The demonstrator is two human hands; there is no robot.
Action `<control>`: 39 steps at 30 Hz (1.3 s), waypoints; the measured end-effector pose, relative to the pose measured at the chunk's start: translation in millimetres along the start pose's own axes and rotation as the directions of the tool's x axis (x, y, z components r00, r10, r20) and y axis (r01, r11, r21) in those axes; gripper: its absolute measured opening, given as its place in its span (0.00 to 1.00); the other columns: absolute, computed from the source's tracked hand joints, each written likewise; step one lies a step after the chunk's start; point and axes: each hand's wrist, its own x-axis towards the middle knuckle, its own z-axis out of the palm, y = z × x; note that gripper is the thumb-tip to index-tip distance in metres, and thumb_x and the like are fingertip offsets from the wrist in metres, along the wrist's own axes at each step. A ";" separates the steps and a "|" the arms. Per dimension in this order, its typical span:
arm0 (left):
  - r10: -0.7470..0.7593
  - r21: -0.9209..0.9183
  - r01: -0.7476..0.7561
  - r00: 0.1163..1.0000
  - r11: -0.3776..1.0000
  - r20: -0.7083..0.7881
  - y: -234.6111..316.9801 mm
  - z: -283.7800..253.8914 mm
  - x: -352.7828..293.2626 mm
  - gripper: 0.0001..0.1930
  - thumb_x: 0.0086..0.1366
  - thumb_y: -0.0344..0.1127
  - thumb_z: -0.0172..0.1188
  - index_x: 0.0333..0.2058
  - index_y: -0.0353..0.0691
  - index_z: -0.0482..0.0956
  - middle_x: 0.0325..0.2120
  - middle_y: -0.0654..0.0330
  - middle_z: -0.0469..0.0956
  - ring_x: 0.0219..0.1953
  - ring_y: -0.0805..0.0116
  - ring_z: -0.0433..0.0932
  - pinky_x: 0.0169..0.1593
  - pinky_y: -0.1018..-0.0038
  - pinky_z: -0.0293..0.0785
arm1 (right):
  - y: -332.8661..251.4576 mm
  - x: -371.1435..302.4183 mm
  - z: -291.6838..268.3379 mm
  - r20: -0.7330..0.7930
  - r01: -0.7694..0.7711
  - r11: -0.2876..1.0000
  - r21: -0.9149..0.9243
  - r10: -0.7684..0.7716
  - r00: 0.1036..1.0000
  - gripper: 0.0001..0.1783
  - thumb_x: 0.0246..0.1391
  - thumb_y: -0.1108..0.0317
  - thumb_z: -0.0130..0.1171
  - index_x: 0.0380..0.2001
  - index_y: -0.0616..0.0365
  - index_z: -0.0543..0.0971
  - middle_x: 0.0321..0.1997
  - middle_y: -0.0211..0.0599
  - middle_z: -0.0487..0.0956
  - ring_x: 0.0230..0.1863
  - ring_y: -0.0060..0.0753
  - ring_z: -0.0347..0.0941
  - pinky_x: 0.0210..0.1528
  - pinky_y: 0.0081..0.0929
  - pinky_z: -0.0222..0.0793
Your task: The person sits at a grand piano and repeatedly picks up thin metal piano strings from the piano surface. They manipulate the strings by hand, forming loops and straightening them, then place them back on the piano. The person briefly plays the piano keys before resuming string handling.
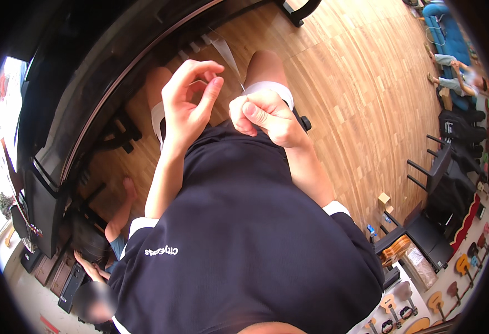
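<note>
My right hand is closed in front of my lap, thumb pressed on the curled fingers. From its fingertips rises a thin, pale, see-through sliver that widens toward its far end; blur hides exactly what it is. To its left, my left hand is held up at about the same height. Its thumb and forefinger curve with a gap between them, and nothing shows in that hand. The two hands are apart, above my bare knees and dark shirt.
A glossy black piano-like body curves along the left and far side. Wooden floor spreads to the right. One person is at lower left, another by a blue sofa. Black chairs and guitars stand at right.
</note>
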 end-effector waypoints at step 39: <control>-0.177 -0.326 0.595 0.632 0.735 0.754 6.7 -8.8 3.1 0.14 0.70 0.31 0.55 0.28 0.28 0.81 0.16 0.60 0.75 0.13 0.77 0.67 0.18 0.81 0.58 | -34.9 -22.7 -3.3 -0.110 -0.007 0.575 -0.818 -0.145 0.983 0.16 0.69 0.63 0.48 0.30 0.61 0.79 0.25 0.42 0.80 0.30 0.45 0.78 0.34 0.37 0.72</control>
